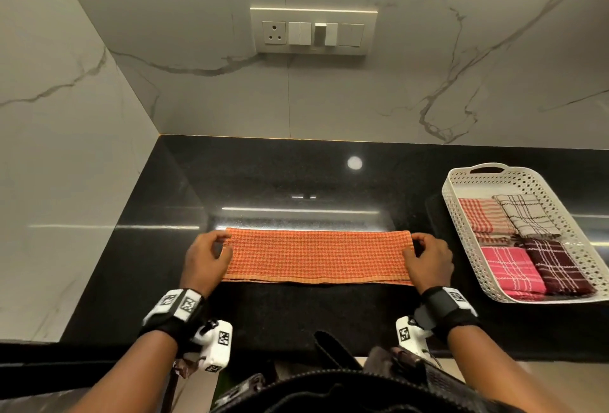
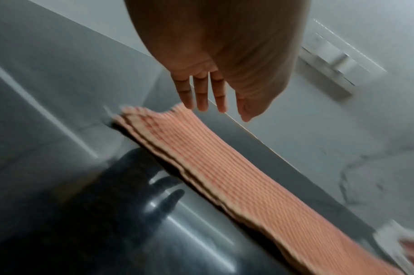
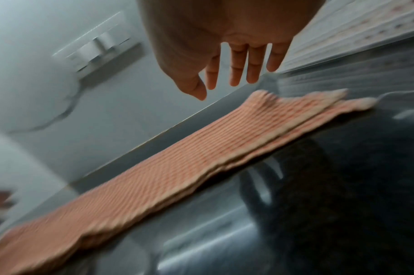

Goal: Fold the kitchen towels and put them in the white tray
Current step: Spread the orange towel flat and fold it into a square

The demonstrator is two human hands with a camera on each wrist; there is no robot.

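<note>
Orange checked towel (image 1: 318, 256) lies folded into a long strip mid-counter, its ends under the relaxed, straight-fingered left hand (image 1: 205, 259) and right hand (image 1: 430, 261), still needing crosswise folds before joining four folded towels in the white tray (image 1: 461, 178) at right.

The head camera looks steeply down from above the near edge of the black bench (image 1: 296, 178), facing the far marble wall (image 1: 362, 99). Both wrist cameras sit close under the palms, looking along the fingers; all three share the orange towel (image 1: 318, 256) and switch panel (image 1: 313, 31).
</note>
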